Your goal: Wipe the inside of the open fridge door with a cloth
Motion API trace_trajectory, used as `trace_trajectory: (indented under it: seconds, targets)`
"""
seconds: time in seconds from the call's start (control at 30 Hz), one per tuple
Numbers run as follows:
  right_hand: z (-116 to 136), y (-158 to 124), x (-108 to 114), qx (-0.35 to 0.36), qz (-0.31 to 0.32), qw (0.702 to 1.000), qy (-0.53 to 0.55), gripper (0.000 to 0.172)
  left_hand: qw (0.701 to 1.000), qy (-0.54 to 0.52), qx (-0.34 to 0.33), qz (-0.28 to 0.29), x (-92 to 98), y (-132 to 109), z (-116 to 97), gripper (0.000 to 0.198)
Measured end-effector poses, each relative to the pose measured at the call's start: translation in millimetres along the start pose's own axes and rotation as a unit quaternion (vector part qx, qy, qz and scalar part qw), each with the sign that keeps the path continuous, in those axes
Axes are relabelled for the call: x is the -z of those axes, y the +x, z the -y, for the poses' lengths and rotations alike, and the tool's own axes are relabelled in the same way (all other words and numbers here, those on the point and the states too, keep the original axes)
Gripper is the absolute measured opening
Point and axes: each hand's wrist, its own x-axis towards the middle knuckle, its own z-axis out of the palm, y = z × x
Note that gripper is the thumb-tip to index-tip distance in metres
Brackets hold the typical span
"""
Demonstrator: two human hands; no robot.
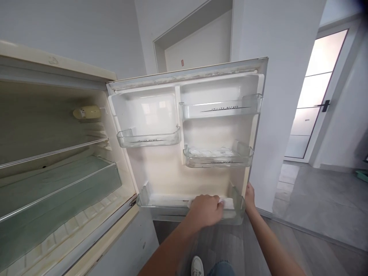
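My left hand is closed around a white cloth, possibly a wipe, whose end sticks out to the right of the fingers. It is at the clear bottom pocket of the open fridge door, over the pocket's front rim. My right hand grips the door's outer edge low down on the right, its fingers partly hidden behind it. Higher on the door are clear pockets: a left one, an upper right one and a middle right one with some whitish stuff in it.
On the left stands the fridge body with a glass shelf, a greenish drawer and a yellowish lamp cover. A wall rises behind the door. Farther right is a glazed door. My shoe is on the floor below.
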Motion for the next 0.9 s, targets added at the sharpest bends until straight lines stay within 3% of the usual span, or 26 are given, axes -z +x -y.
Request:
trace_trajectory:
  seconds: [0.17,0.27,0.33,0.47,0.57,0.63,0.77,0.83,0.9]
  targets:
    - [1,-1,1,-0.051,-0.013,0.999,0.007,0.057,0.997,-0.06,-0.022,-0.046,-16.8,15,-35,0.067]
    - [-2,0,3,-0.037,-0.008,0.999,-0.013,0.056,0.972,-0.212,0.015,-0.1,-15.5,15,-36,0.061]
    - [-5,1,5,-0.023,-0.008,0.999,-0.025,0.057,0.919,-0.36,0.052,-0.154,-10.6,10,-27,0.057]
    - [-8,3,6,-0.021,-0.009,1.0,-0.022,0.058,0.754,-0.577,0.192,-0.247,3.9,-18,10,0.059]
    - [-7,3,6,-0.035,-0.011,0.999,-0.02,0.059,0.663,-0.653,0.192,-0.312,17.4,-58,42,0.071]
    - [-6,4,5,-0.05,-0.019,0.998,-0.021,0.059,0.618,-0.654,0.226,-0.372,26.9,-90,59,0.075]
    - [-4,5,5,-0.051,-0.037,0.998,-0.032,0.06,0.53,-0.549,0.267,-0.589,35.8,-135,84,0.07]
    - [-3,5,5,-0.049,-0.04,0.997,-0.035,0.062,0.538,-0.441,0.309,-0.648,29.5,-140,95,0.065]
    - [-2,4,5,-0.052,-0.037,0.997,-0.034,0.062,0.584,-0.342,0.375,-0.634,15.1,-135,108,0.065]
